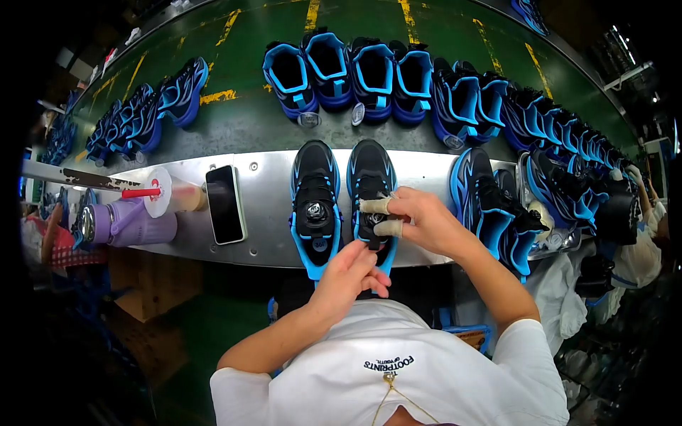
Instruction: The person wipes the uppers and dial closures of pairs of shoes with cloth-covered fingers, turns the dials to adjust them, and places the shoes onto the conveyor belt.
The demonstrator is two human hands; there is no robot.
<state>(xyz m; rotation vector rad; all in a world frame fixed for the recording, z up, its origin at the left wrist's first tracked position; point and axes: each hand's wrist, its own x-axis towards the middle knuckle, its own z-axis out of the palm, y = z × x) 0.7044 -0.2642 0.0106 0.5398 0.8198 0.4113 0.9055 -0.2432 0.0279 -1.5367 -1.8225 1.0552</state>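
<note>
Two black sneakers with bright blue edging lie side by side on the metal ledge, toes away from me. The left sneaker point(315, 181) has a round dial on its tongue and a round sticker inside. On the right sneaker point(371, 167), my right hand point(426, 221) grips the dial between thumb and forefinger, both wrapped in pale finger covers. My left hand point(346, 277) pinches the black tongue tab at that sneaker's opening, its other fingers curled loosely. The dial is partly hidden by the right fingers.
A phone point(225, 204), a purple tumbler point(138, 222) and a cup with a red straw point(187, 197) stand left on the metal ledge point(266, 252). Several sneakers point(373, 74) line the green surface beyond. More shoes point(477, 192) sit at right, by a metal tray point(568, 241).
</note>
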